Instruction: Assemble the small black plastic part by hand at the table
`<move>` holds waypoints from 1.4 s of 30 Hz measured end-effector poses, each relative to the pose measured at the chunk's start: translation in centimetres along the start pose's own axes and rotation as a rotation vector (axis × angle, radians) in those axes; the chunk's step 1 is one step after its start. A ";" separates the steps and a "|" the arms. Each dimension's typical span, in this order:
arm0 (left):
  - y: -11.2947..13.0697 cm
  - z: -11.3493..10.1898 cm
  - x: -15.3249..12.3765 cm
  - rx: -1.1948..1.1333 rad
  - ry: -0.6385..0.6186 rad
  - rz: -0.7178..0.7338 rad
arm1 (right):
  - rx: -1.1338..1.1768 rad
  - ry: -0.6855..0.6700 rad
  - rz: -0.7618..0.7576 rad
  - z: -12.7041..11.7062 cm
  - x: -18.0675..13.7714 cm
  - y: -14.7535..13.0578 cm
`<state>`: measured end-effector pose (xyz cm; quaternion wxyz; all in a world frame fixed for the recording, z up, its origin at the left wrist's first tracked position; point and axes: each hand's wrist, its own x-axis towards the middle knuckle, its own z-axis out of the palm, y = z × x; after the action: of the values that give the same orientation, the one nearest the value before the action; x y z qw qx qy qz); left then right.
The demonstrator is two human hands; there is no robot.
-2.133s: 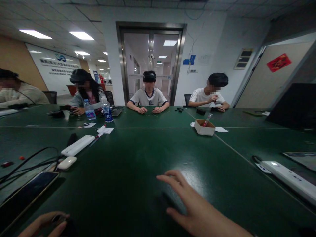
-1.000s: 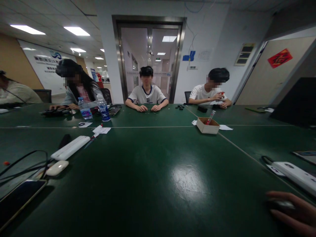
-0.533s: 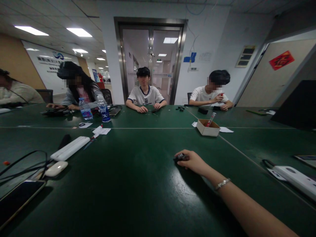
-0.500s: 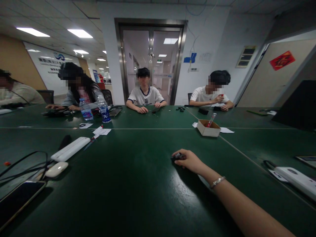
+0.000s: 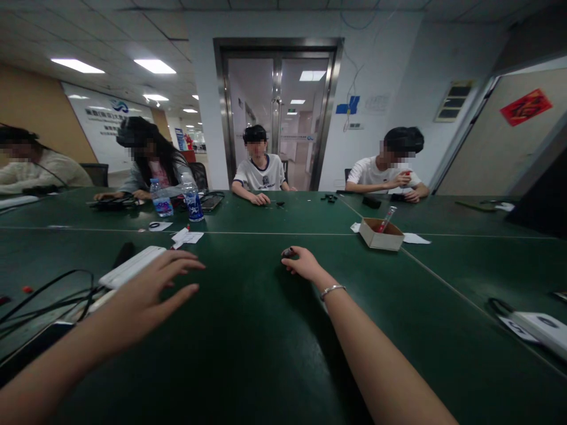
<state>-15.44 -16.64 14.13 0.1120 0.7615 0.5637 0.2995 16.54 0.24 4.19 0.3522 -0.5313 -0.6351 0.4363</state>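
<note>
My right hand [image 5: 303, 264], with a silver bracelet [image 5: 332, 290] at its wrist, is closed around a small dark object [image 5: 287, 252] above the green table [image 5: 248, 330]. Fingers cover most of that object, so its kind cannot be made out. My left hand [image 5: 150, 295] is raised over the left part of the table, fingers stretched and apart, holding nothing. Beneath and behind it lie a white power strip [image 5: 133, 265] and a phone [image 5: 39, 348], both partly hidden by the hand and forearm.
An open cardboard box [image 5: 381, 241] holding a clear tube [image 5: 388, 218] stands right of centre. Two bottles [image 5: 193, 205] stand at the far left, near paper slips [image 5: 188, 237]. Several people sit across the table. Black cables [image 5: 66, 274] lie at left; another white power strip [image 5: 543, 330] lies at right.
My left hand has come into view from the lower left. My right hand has moved left and farther from me, still gripping the small dark object. The view has shifted slightly.
</note>
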 end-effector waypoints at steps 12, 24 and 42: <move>3.3 19.2 13.7 -0.454 0.009 -0.027 | -0.132 0.291 -0.304 2.0 1.3 2.9; 0.5 22.6 14.1 -0.491 0.169 0.027 | -0.304 0.243 -0.344 2.8 1.2 2.6; 0.1 22.8 14.5 -0.757 0.189 -0.119 | 0.219 0.045 -0.231 2.0 1.6 3.4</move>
<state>0.67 0.57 0.81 0.3498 0.6014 0.4642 0.5482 15.67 1.68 0.25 0.4699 -0.4226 -0.6327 0.4475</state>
